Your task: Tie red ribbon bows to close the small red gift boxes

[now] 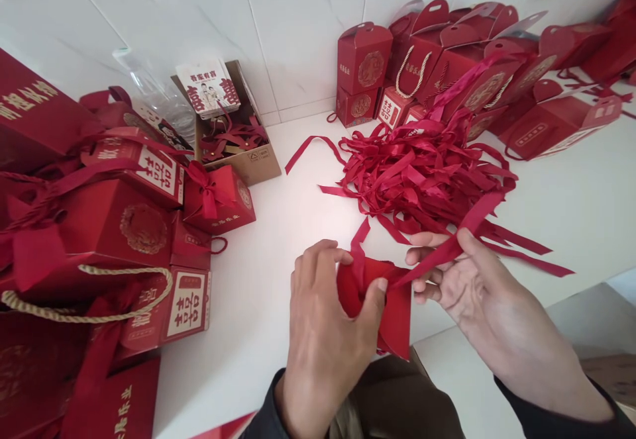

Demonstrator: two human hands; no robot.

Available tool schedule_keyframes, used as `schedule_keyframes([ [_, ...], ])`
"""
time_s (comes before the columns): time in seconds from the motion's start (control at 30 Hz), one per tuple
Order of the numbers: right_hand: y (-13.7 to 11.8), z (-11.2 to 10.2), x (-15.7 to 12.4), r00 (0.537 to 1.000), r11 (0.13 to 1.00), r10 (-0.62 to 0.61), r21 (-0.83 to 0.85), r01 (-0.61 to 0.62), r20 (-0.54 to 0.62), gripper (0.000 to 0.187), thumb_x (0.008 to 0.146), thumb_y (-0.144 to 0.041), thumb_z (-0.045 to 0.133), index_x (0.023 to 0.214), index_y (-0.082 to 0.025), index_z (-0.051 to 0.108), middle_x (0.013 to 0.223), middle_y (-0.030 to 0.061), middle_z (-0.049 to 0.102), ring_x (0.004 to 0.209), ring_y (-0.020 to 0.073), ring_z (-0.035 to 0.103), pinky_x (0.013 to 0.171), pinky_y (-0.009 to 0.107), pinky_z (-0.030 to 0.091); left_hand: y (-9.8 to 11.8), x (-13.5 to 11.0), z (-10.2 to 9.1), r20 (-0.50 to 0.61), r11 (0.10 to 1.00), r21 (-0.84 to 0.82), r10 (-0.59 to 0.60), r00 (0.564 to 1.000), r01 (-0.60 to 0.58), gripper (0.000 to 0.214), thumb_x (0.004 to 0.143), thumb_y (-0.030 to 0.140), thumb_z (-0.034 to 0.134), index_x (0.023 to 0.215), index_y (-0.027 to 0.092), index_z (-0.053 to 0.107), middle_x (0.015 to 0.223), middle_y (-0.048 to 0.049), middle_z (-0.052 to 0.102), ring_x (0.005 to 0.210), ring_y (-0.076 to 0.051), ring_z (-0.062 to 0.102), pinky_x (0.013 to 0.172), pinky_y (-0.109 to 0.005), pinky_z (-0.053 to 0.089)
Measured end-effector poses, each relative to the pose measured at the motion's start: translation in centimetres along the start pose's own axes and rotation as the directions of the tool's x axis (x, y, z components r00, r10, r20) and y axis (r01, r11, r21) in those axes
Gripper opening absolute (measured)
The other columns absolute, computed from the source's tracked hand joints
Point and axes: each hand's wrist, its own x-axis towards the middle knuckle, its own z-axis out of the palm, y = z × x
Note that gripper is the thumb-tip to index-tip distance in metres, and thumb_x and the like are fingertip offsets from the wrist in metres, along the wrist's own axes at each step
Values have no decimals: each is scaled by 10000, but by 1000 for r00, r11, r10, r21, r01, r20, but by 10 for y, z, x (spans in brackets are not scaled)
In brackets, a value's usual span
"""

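A small red gift box (397, 313) is at the front edge of the white table, gripped around its top by my left hand (330, 320). The left thumb presses on the top of the box, with the fingers bent at its far left side. From the box top a red ribbon (440, 251) stretches up to the right; my right hand (474, 280) pinches it between thumb and fingers. The ribbon's other end (358, 243) stands up beside my left fingers. The underside of the box is hidden.
A heap of loose red ribbons (417, 167) lies just beyond my hands. Finished-looking red boxes (144, 227) are stacked at left, one with a bow (209, 191). A cardboard box (258, 161) stands near the wall. More red boxes (365, 58) line the back right.
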Motion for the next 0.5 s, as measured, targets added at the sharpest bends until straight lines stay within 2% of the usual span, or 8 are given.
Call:
schedule_keyframes([
  [0.07, 3, 1, 0, 1000, 999, -4, 40, 4, -4, 279, 946, -548, 666, 872, -291, 743, 953, 30, 743, 724, 202, 705, 670, 361, 657, 2, 0, 1, 11, 999, -39, -11, 1000, 12, 18, 977, 234, 600, 993, 227, 596, 1187, -100, 655, 1184, -282, 605, 990, -469, 495],
  [0.1, 3, 2, 0, 1000, 998, -12, 58, 12, -6, 258, 933, -535, 691, 866, -290, 736, 970, 20, 732, 737, 198, 706, 700, 369, 662, 3, 0, 1, 2, 996, -81, -36, 999, 36, 38, 994, 228, 572, 975, 230, 604, 1184, -94, 664, 1174, -270, 615, 989, -455, 498],
  [0.2, 2, 5, 2, 999, 997, -53, 56, 52, 9, 260, 913, -506, 731, 809, -270, 700, 898, 7, 669, 766, 193, 683, 720, 353, 653, 6, -5, -4, -41, 945, -265, -212, 976, 194, 111, 1024, 324, 575, 991, 239, 638, 1157, -79, 705, 1048, -242, 672, 910, -404, 536],
  [0.3, 2, 7, 3, 992, 994, -109, 10, 109, 63, 331, 925, -500, 724, 724, -261, 616, 789, -4, 576, 796, 195, 635, 694, 313, 618, 8, -13, -11, -67, 844, -428, -386, 920, 323, 182, 1016, 415, 608, 1018, 247, 678, 1095, -62, 741, 965, -229, 700, 858, -370, 550],
  [0.4, 4, 7, 3, 989, 977, -144, -152, 148, 38, 316, 916, -517, 742, 775, -274, 598, 859, -13, 603, 776, 180, 617, 689, 305, 580, 6, -22, -16, -121, 817, -460, -446, 887, 348, 178, 998, 416, 633, 1042, 255, 694, 1115, -49, 738, 1028, -222, 689, 882, -336, 538],
  [0.5, 7, 7, 1, 989, 910, -145, -393, 131, -6, 270, 864, -511, 805, 938, -307, 644, 938, -19, 656, 703, 162, 593, 657, 305, 553, 2, -27, -19, -156, 794, -490, -487, 859, 361, 167, 987, 410, 651, 1013, 247, 677, 998, -33, 718, 910, -192, 673, 788, -292, 544],
])
